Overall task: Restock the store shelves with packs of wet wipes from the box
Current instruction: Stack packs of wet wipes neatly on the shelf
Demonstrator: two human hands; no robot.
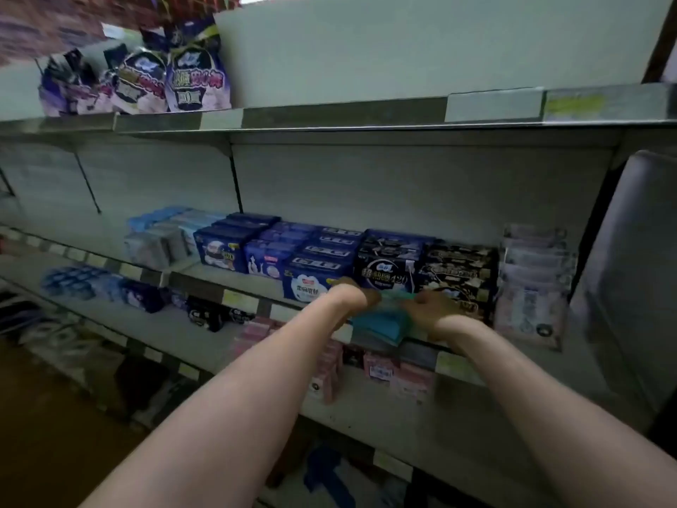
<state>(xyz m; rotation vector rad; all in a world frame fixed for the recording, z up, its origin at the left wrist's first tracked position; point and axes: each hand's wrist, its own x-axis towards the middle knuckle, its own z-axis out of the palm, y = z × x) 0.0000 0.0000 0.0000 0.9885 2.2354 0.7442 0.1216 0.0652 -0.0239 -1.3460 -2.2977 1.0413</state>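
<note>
Store shelving is running across the whole view, and nearest the camera two bare forearms are reaching forward and converging on the middle shelf [238, 299]. The left hand [348, 294] is curling over the left end of a teal pack of wet wipes [381, 326] and the right hand [437, 309] is gripping its right end, so the pack is being carried between both hands, though blur is hiding the fingertips. The pack is sitting at the shelf's front lip and seems to be overlapping it. Both ends are probably being supported because a soft, flat pack is sagging less that way and can be steered in squarely. Below it, pink packs [381, 368] are lying on the lower shelf. Just behind the hands, a blue-and-white pack [311, 287], dark blue packs [388, 269] and black-and-gold packs [458, 273] are standing in tight rows facing outward. They are leaving only a narrow strip free in front, which is likely why the teal pack is going in at the edge. Pale sachets [531, 287] are stacking up at the right end. Farther up, purple bags [176, 78] are standing on the top shelf [329, 119]. No box is showing anywhere
</note>
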